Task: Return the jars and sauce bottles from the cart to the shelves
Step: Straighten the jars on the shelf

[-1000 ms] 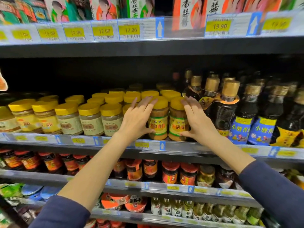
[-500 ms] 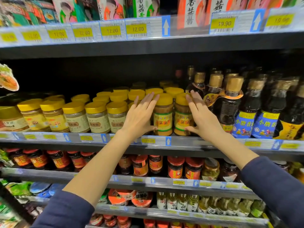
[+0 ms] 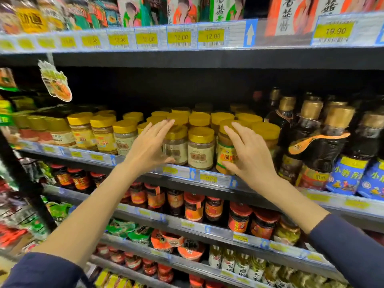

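Observation:
Rows of yellow-lidded jars (image 3: pixel 201 147) fill the middle shelf (image 3: pixel 182 173). My left hand (image 3: pixel 148 145) is held flat with straight fingers in front of a pale-labelled jar (image 3: pixel 175 146), partly hiding it. My right hand (image 3: pixel 248 151), fingers also straight, lies against an orange-labelled jar (image 3: pixel 225 156) at the front edge. Neither hand grips anything. Dark sauce bottles (image 3: pixel 318 146) with gold caps stand just right of the jars. The cart is out of view.
Above runs a shelf of cartons with yellow price tags (image 3: pixel 212 36). Below sit red-lidded chilli jars (image 3: pixel 239 217), then bowls and small bottles (image 3: pixel 228 259). A paper promo tag (image 3: pixel 56 82) hangs at the upper left. A black upright (image 3: pixel 22 181) bounds the left side.
The view has swung right and the hands have drawn slightly apart; the left hand came off the orange-labelled jars and now hovers before a pale-labelled one.

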Demonstrator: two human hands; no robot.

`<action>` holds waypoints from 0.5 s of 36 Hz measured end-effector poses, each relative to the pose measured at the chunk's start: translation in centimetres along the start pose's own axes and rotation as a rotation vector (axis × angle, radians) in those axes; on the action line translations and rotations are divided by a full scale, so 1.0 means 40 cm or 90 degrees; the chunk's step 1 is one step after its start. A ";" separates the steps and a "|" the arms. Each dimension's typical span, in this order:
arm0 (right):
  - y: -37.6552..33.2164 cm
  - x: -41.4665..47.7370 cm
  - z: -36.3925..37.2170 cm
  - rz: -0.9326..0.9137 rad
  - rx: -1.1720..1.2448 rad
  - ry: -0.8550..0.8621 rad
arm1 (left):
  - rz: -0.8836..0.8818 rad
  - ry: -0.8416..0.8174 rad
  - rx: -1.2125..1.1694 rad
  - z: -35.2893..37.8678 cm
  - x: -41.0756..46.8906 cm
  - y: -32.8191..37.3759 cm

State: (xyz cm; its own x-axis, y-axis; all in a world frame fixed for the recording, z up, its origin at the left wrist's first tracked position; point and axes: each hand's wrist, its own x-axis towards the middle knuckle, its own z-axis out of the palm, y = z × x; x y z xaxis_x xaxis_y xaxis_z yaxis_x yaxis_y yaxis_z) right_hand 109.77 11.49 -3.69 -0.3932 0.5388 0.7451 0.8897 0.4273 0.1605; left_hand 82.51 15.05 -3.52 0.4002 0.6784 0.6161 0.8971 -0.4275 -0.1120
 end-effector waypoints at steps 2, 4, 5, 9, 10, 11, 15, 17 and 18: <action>-0.018 0.024 0.018 -0.039 -0.011 -0.005 | -0.003 -0.005 0.011 -0.003 -0.008 -0.020; -0.033 0.048 0.038 -0.063 -0.032 -0.009 | 0.006 -0.015 0.026 -0.006 -0.011 -0.036; -0.040 0.061 0.048 -0.068 -0.045 -0.013 | 0.015 -0.021 0.032 -0.006 -0.011 -0.044; -0.061 0.102 0.082 -0.057 -0.082 -0.042 | 0.054 -0.042 0.059 0.005 -0.003 -0.081; -0.067 0.107 0.089 -0.051 -0.094 -0.052 | 0.061 -0.053 0.064 0.011 0.000 -0.091; -0.072 0.110 0.096 -0.044 -0.111 -0.061 | 0.069 -0.062 0.068 0.016 0.005 -0.098; -0.088 0.112 0.114 -0.035 -0.204 -0.083 | 0.122 -0.080 0.078 0.035 0.025 -0.117; -0.092 0.117 0.118 -0.037 -0.234 -0.091 | 0.142 -0.080 0.086 0.041 0.037 -0.119; -0.094 0.119 0.121 -0.037 -0.236 -0.097 | 0.147 -0.078 0.092 0.046 0.043 -0.122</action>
State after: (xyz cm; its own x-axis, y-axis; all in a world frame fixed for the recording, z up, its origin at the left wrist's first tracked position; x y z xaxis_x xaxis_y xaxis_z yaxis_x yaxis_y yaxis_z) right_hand 103.44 15.97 -3.88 -0.4501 0.6345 0.6284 0.8776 0.1842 0.4426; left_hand 79.18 19.41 -3.35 0.6088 0.6433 0.4642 0.7933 -0.4958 -0.3534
